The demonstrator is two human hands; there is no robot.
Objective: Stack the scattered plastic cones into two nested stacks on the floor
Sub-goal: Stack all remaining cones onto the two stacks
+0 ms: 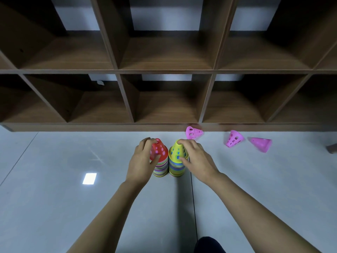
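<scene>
Bottom edge: dark rounded shape [207, 245], knee or clothing, cannot tell; 2 bare forearms run forward past it.
Left fingers [145, 141]: curled over the tip, thumb on the near wall; left hand [144, 161] clamps the red cone [161, 149].
Right fingers [188, 143]: draped over the tip, thumb pressed on the near wall; right hand [197, 158] grips the yellow cone [176, 151].
Why held so: judged as seating each top cone down or steadying both piles; a grip from above keeps them upright.
Left stack [161, 169]: upright on the floor, red cone on top, many colored rims banded below.
Right stack [176, 170]: upright, just beside the left stack, yellow cone on top.
Material: thin glossy molded plastic, hollow taper, blunt tip, rows of cut-out holes; nested tight so only rims show.
Loose cones: 3 pink, all tipped on their sides, right of the stacks; near pink cone [193, 132] by the shelf base, middle pink cone [232, 138] and far pink cone [260, 144] close together.
Progress: judged nearly done, 3 to nest.
Floor [73, 198]: pale glossy tile, dark seam [193, 198], square glare [89, 178].
Shelf [164, 72]: dark wood-grain cubbies, open fronts, behind the stacks.
</scene>
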